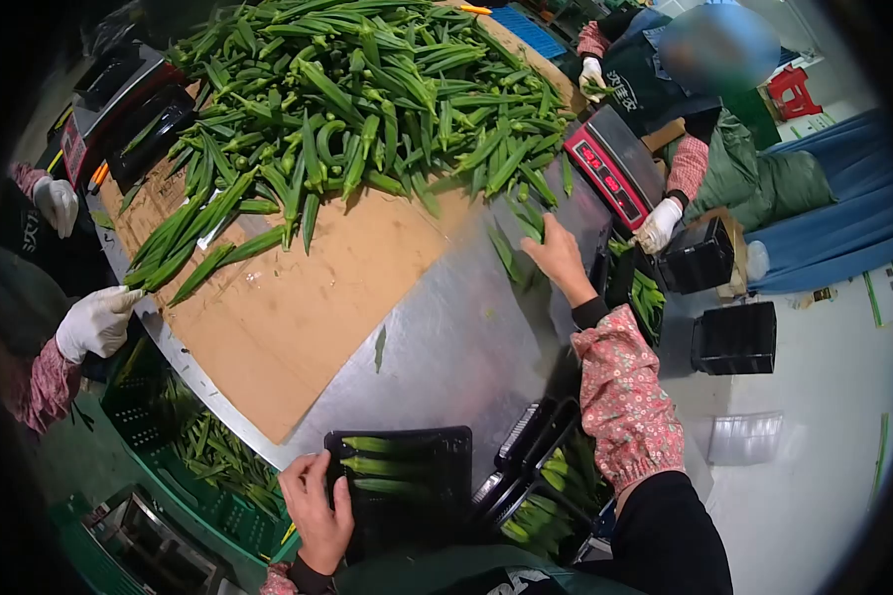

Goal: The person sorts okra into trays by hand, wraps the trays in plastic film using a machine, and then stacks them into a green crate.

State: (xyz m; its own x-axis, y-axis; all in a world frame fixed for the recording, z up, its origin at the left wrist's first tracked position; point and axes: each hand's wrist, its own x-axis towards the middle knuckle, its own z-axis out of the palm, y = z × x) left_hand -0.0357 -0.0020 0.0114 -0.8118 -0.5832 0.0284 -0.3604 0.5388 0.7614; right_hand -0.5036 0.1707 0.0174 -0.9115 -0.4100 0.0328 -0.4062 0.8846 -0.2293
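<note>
Pinching the left rim of a black tray (452, 474), the left hand (316, 511) has its thumb over the inner side and its fingers bent along the outer edge. Three okra pods (387, 465) lie side by side in the tray, at the near side of the table (437, 347). The right hand (558, 256) is stretched out to the edge of the okra pile (367, 109), thumb and forefinger beside loose pods; whether they are closed on one cannot be told.

The pile covers the far part of the table, partly on cardboard (308, 307). Just right of the tray stand other black trays (514, 436), some with okra in them. A red scale (615, 169) sits at the pile's right side, with a co-worker's gloved hand (657, 226) near its lower end. On the left, another co-worker's gloved hand (94, 325) is at the tips of some long pods, above a green crate (134, 407) that holds more okra.
</note>
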